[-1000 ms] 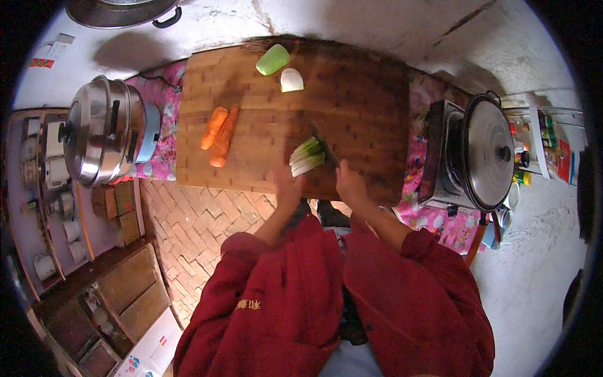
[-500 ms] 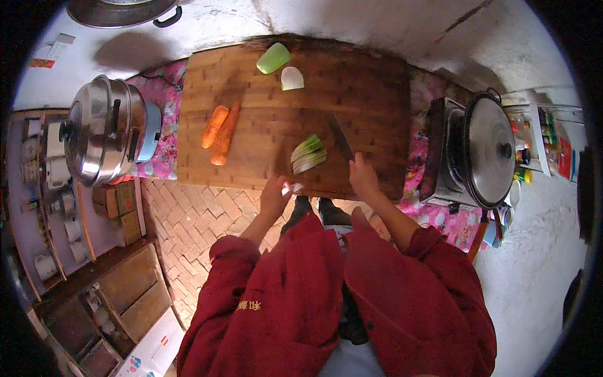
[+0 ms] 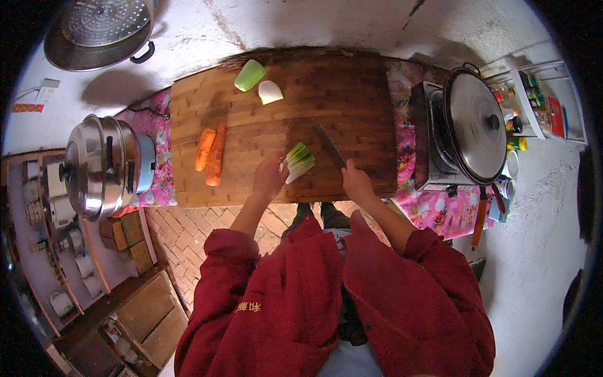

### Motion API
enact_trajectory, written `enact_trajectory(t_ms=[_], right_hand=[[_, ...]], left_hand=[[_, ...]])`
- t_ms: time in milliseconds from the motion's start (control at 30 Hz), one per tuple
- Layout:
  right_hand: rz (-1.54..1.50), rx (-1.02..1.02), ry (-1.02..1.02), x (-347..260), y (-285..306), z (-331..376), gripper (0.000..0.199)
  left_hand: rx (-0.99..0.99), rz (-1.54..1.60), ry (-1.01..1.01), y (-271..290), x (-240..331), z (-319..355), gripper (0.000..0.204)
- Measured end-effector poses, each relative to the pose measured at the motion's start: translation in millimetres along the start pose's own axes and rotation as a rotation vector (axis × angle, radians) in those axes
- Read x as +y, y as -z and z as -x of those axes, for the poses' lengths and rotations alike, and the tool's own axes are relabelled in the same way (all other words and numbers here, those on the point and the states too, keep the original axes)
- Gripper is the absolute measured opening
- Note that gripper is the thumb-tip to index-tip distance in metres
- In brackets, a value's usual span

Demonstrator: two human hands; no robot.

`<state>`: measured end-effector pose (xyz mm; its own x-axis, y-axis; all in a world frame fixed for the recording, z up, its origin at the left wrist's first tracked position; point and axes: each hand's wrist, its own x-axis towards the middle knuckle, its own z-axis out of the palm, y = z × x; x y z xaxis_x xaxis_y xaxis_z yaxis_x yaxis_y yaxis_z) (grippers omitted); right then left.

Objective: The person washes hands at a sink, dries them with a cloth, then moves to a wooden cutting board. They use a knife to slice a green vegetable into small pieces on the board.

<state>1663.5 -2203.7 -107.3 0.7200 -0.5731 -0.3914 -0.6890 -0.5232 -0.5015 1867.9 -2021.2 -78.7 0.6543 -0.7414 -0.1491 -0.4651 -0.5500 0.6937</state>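
At the far left we see a lidded steel steamer pot (image 3: 100, 166) sitting beside the flowered pink cloth (image 3: 151, 157) that shows from under the wooden cutting board (image 3: 352, 88). On the left part of the board two carrots (image 3: 210, 152) lie side by side, touching, well apart from our hands. Farther back on the board rest a green vegetable piece (image 3: 249, 75) and, just beside it, a white piece (image 3: 271, 92). Near the front edge, our left hand (image 3: 269, 179) comes up from a red sleeve and lies with its fingers on the near end of the pale green and white stalk bundle (image 3: 298, 162), pressing it against the board; the bundle points away to the right, tilted. Just to the right of the bundle lies the blade of the knife (image 3: 331, 146), its tip aimed toward the back of the board and its edge close beside the greens, though we cannot tell whether it touches them. Our right hand (image 3: 356, 182) is closed around the knife's handle at the board's front edge. The two hands sit apart, with the bundle between them. At the far right a covered dark pan (image 3: 475, 125) stands on a small stove (image 3: 427, 141).
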Motion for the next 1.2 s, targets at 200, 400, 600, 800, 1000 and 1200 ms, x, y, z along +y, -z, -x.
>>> enact_trajectory(t_ms=[200,400,600,800,1000,1200], right_hand=[[0.013,-0.009,-0.045,-1,-3,1,0.035],[-0.049,-0.022,-0.034,-10,5,7,0.028],[-0.065,-0.023,-0.074,-13,6,10,0.026],[-0.054,-0.017,-0.077,-10,0,9,0.026],[-0.044,0.002,-0.109,-18,3,12,0.026],[-0.059,0.038,-0.082,-10,-2,12,0.026]], left_hand=[[-0.114,-0.266,-0.109,-10,32,-21,0.017],[0.048,-0.415,-0.011,-7,21,-49,0.015],[0.047,-0.322,-0.071,-5,12,-70,0.014],[0.103,-0.002,0.032,-26,-17,-67,0.015],[0.081,0.478,0.181,-48,-48,-69,0.022],[0.188,0.069,0.04,-57,-56,-65,0.032]])
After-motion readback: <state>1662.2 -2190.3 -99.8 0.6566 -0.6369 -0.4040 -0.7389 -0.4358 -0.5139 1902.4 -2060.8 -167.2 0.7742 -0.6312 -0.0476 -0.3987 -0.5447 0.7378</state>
